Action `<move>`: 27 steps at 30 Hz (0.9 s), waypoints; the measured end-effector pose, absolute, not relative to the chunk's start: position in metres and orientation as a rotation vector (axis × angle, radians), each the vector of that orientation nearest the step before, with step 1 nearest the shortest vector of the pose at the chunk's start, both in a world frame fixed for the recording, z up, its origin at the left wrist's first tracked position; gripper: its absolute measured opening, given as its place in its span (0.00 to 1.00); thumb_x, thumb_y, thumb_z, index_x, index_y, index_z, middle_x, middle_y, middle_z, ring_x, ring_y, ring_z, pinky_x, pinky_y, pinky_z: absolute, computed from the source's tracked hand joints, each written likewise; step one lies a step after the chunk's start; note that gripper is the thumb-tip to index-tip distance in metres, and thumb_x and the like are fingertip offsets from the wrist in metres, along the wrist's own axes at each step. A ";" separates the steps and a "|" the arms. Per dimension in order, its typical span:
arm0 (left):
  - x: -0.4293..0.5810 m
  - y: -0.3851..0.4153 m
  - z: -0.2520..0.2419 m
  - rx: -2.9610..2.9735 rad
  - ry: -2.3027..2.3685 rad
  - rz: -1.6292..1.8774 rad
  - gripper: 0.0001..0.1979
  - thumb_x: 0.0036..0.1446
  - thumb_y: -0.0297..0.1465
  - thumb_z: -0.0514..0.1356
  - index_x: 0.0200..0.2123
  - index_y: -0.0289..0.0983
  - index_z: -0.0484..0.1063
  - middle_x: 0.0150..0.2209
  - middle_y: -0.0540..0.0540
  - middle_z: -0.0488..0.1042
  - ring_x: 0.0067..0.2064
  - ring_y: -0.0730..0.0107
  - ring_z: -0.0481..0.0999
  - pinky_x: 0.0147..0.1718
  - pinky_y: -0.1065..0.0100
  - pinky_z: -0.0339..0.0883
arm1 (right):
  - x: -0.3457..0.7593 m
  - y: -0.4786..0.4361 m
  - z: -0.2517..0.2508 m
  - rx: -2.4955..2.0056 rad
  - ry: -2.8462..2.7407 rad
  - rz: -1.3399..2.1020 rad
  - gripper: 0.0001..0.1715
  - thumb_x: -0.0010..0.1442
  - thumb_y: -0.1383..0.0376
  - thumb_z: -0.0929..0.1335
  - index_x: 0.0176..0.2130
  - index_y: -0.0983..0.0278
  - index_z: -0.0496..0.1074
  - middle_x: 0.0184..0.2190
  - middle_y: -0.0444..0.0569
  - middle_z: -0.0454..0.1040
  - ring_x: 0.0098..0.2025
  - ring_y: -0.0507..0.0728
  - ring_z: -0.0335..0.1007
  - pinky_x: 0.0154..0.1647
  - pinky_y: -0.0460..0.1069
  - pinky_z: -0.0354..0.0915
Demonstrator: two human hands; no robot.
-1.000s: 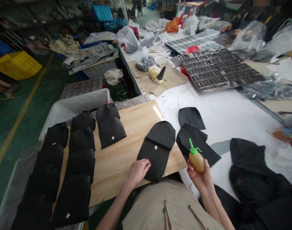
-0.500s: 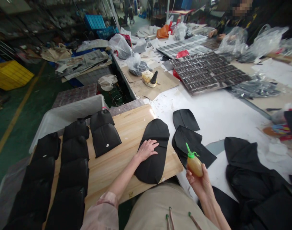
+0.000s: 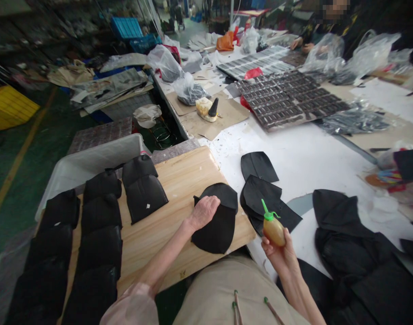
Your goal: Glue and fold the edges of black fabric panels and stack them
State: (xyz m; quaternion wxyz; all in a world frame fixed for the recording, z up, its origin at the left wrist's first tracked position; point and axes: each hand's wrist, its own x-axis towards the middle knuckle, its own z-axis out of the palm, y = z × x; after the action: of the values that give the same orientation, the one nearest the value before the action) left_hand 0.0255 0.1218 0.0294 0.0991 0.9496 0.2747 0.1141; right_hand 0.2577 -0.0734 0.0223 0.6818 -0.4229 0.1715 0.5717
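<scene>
Leftmost, overlapping black pieces (image 3: 98,234) lay in two rows down the wooden board (image 3: 179,176); they overlapped too much for a sure count. One more flapped piece (image 3: 143,192) lay alone just beside them. Further right, the left hand (image 3: 204,211) was curled tight on the black fabric piece (image 3: 222,232), gripping its folded flap near the board's right corner, close to the near edge. Two loose cut pieces (image 3: 259,166) rested on the white table (image 3: 315,158) beyond the board. The right hand (image 3: 283,255) was wrapped around one amber glue bottle (image 3: 273,229), its green nozzle pointing up and apart from the fabric. A second bottle (image 3: 206,109) stood far off on cardboard.

As I judge it, the gripped piece could slip off the board's corner if pulled nearer, and tipping the bottle carelessly could drip glue on the loose pieces beneath it.
</scene>
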 end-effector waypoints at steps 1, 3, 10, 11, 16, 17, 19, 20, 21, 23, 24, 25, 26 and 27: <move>0.021 0.118 0.045 2.752 0.824 0.388 0.13 0.69 0.25 0.43 0.37 0.36 0.65 0.33 0.45 0.70 0.34 0.65 0.71 0.36 0.62 0.67 | 0.259 -0.073 0.022 -0.947 0.384 1.277 0.35 0.41 0.54 0.80 0.46 0.63 0.73 0.34 0.52 0.78 0.24 0.53 0.69 0.17 0.44 0.67; 0.015 0.110 0.075 2.554 0.851 0.471 0.12 0.70 0.30 0.43 0.39 0.36 0.65 0.31 0.47 0.70 0.33 0.67 0.72 0.34 0.65 0.67 | 0.262 -0.072 0.022 -0.949 0.378 1.278 0.34 0.41 0.53 0.80 0.45 0.62 0.73 0.33 0.51 0.78 0.23 0.53 0.68 0.17 0.45 0.67; 0.017 0.133 0.062 1.997 0.881 0.244 0.18 0.60 0.47 0.60 0.34 0.37 0.70 0.32 0.50 0.75 0.34 0.69 0.75 0.33 0.71 0.65 | 0.262 -0.064 0.026 -0.947 0.338 1.326 0.34 0.39 0.53 0.81 0.43 0.63 0.74 0.32 0.51 0.78 0.23 0.52 0.68 0.18 0.45 0.67; 0.018 0.139 0.044 2.028 0.966 0.210 0.17 0.59 0.47 0.60 0.33 0.37 0.71 0.31 0.50 0.75 0.33 0.68 0.75 0.33 0.70 0.64 | 0.261 -0.062 0.027 -0.954 0.334 1.334 0.34 0.39 0.53 0.81 0.43 0.63 0.74 0.32 0.51 0.78 0.23 0.52 0.68 0.18 0.44 0.67; 0.016 0.156 -0.019 2.296 1.145 0.069 0.14 0.60 0.44 0.61 0.37 0.40 0.72 0.33 0.49 0.77 0.36 0.65 0.76 0.36 0.68 0.64 | 0.251 -0.058 0.030 -1.069 0.274 1.313 0.31 0.40 0.54 0.81 0.43 0.61 0.75 0.36 0.48 0.79 0.28 0.54 0.72 0.23 0.46 0.72; 0.016 0.155 -0.023 2.350 1.167 0.088 0.14 0.60 0.44 0.62 0.37 0.39 0.72 0.35 0.48 0.77 0.37 0.64 0.76 0.37 0.68 0.64 | 0.249 -0.057 0.030 -1.100 0.237 1.310 0.30 0.41 0.54 0.80 0.43 0.61 0.75 0.36 0.48 0.79 0.29 0.54 0.73 0.24 0.46 0.72; 0.017 0.150 -0.024 2.449 1.236 0.167 0.13 0.59 0.43 0.62 0.37 0.38 0.71 0.39 0.45 0.76 0.41 0.61 0.74 0.40 0.65 0.65 | 0.245 -0.054 0.030 -1.170 0.127 1.310 0.28 0.44 0.54 0.79 0.43 0.61 0.75 0.37 0.47 0.79 0.29 0.54 0.73 0.23 0.45 0.71; 0.019 0.146 -0.023 2.491 1.283 0.216 0.12 0.60 0.41 0.62 0.38 0.38 0.71 0.41 0.44 0.74 0.44 0.60 0.73 0.42 0.63 0.66 | 0.244 -0.051 0.030 -1.210 0.060 1.308 0.28 0.46 0.53 0.78 0.44 0.61 0.75 0.36 0.47 0.79 0.28 0.54 0.73 0.21 0.45 0.69; 0.020 0.141 -0.022 2.520 1.327 0.261 0.11 0.61 0.39 0.62 0.39 0.37 0.71 0.42 0.43 0.73 0.45 0.59 0.72 0.44 0.61 0.66 | 0.243 -0.049 0.030 -1.252 -0.010 1.304 0.28 0.47 0.52 0.78 0.44 0.62 0.74 0.36 0.47 0.79 0.26 0.54 0.72 0.20 0.45 0.67; 0.023 0.129 -0.021 2.540 1.359 0.326 0.08 0.63 0.35 0.59 0.42 0.37 0.70 0.43 0.42 0.72 0.48 0.59 0.70 0.48 0.59 0.65 | 0.240 -0.043 0.031 -1.354 -0.140 1.275 0.28 0.49 0.52 0.77 0.45 0.63 0.74 0.35 0.48 0.78 0.24 0.53 0.71 0.19 0.45 0.65; 0.024 0.122 -0.022 2.542 1.332 0.341 0.07 0.63 0.33 0.59 0.43 0.38 0.70 0.44 0.43 0.71 0.48 0.59 0.70 0.49 0.58 0.64 | 0.239 -0.040 0.032 -1.416 -0.200 1.242 0.29 0.49 0.51 0.77 0.45 0.63 0.73 0.34 0.47 0.78 0.24 0.54 0.71 0.19 0.46 0.64; 0.025 0.116 -0.023 2.544 1.291 0.348 0.09 0.63 0.33 0.59 0.45 0.38 0.70 0.45 0.43 0.71 0.49 0.59 0.69 0.50 0.58 0.64 | 0.238 -0.037 0.032 -1.480 -0.262 1.201 0.30 0.48 0.51 0.77 0.46 0.63 0.73 0.33 0.47 0.78 0.24 0.54 0.72 0.20 0.46 0.64; 0.025 0.110 -0.026 2.545 1.253 0.351 0.11 0.63 0.34 0.59 0.48 0.38 0.69 0.47 0.43 0.71 0.51 0.59 0.69 0.51 0.58 0.63 | 0.237 -0.033 0.032 -1.539 -0.327 1.157 0.31 0.47 0.50 0.77 0.46 0.63 0.72 0.32 0.47 0.77 0.25 0.55 0.72 0.20 0.46 0.64; 0.025 0.105 -0.028 2.543 1.229 0.355 0.14 0.62 0.35 0.60 0.50 0.38 0.69 0.49 0.42 0.70 0.53 0.58 0.68 0.53 0.57 0.63 | 0.236 -0.029 0.032 -1.591 -0.392 1.117 0.32 0.47 0.50 0.77 0.46 0.63 0.71 0.32 0.46 0.77 0.25 0.55 0.72 0.21 0.46 0.63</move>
State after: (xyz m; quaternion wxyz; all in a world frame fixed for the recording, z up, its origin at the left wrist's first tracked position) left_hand 0.0249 0.1048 -0.0280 0.1467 0.8837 0.4271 0.1233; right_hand 0.2363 -0.0292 0.0318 0.5475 -0.6715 -0.1654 0.4712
